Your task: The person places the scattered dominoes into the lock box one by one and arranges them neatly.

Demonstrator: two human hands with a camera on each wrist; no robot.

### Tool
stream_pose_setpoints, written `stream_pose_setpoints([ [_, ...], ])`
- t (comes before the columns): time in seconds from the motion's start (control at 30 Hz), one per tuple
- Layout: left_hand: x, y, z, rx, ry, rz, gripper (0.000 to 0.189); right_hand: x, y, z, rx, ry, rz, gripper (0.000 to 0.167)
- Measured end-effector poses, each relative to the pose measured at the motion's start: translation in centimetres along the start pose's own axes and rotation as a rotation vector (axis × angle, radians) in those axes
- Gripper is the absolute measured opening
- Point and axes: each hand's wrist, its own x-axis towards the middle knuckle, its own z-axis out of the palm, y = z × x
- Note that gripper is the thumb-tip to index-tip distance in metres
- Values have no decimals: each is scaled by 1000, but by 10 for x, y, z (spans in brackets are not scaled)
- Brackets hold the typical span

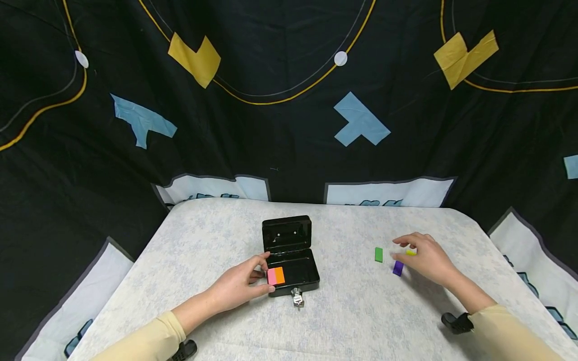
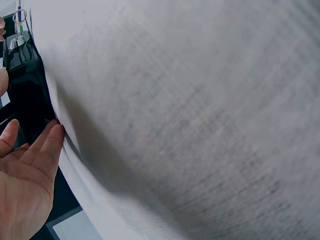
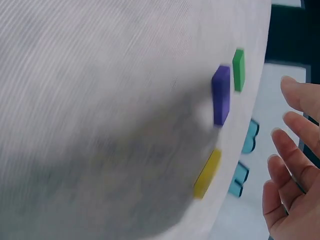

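Observation:
A small black metal cash box (image 1: 295, 271) stands on the table with its lid (image 1: 287, 234) raised. Inside, at the front left, lie a pink block (image 1: 271, 276) and an orange block (image 1: 280, 275), side by side. My left hand (image 1: 241, 283) rests against the box's left side, thumb near the front corner, fingers fairly straight in the left wrist view. To the right, my right hand (image 1: 426, 258) hovers with spread, bent fingers above a purple block (image 3: 221, 95) and a yellow block (image 3: 207, 174), holding nothing. A green block (image 1: 379, 254) lies left of them.
Keys (image 1: 298, 298) hang from the lock at the box's front. A pale patterned cloth covers the table (image 1: 352, 311). Behind it hangs a black curtain (image 1: 280, 145) with yellow and blue shapes.

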Motion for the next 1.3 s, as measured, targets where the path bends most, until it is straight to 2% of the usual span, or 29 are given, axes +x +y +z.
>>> stream_pose_setpoints([
  [0.3,0,0,-1,8,2,4,43,-6,25,-8,-11,-12,25,47],
  [0.83,1,1,0,11,-2,-3,44,-14,58,-12,5,-129,69,58],
  [1.13,0,2,0,0,-3,5,44,-15,71,-16,81,-194,91,52],
  [1.3,0,2,-1,-4,-1,5,43,-12,72,-16,76,-200,117,48],
])
